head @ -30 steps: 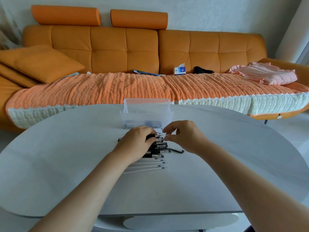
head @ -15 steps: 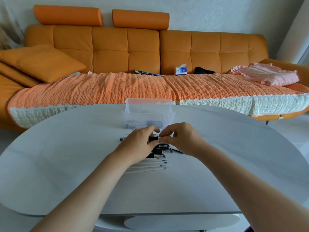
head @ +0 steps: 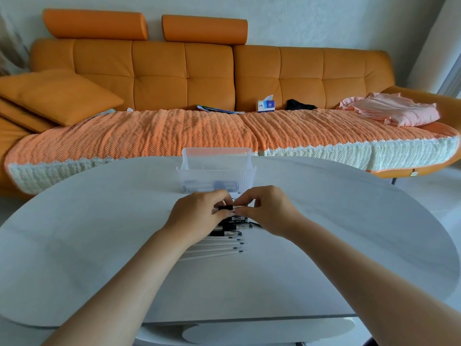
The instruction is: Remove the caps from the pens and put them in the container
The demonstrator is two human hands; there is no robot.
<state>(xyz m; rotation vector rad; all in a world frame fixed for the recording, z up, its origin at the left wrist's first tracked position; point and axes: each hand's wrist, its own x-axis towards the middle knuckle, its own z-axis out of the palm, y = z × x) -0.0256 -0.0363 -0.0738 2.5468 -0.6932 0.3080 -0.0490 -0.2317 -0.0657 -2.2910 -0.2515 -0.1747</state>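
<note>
My left hand (head: 199, 211) is curled round one pen (head: 225, 208), holding it just above the row of pens (head: 219, 242). My right hand (head: 268, 208) meets it from the right, thumb and forefinger pinching the pen's right end. Only a short black stretch of the pen shows between my two hands; I cannot tell whether the cap has come loose.

The rest of the pens lie side by side on the pale worktop (head: 99, 245), partly under my left wrist. The far ones have black bands and the near ones are plain white with small dark tips pointing right.

The clear ribbed container (head: 215, 168) stands just beyond my hands, near the far edge of the worktop, with some dark and pale shapes at its bottom, too blurred through the wall to name.

Behind it is an orange sofa (head: 159, 71) under a knitted throw (head: 174, 131) — a tissue box (head: 265, 106) and a pink cloth (head: 391, 112) lie on it.
</note>
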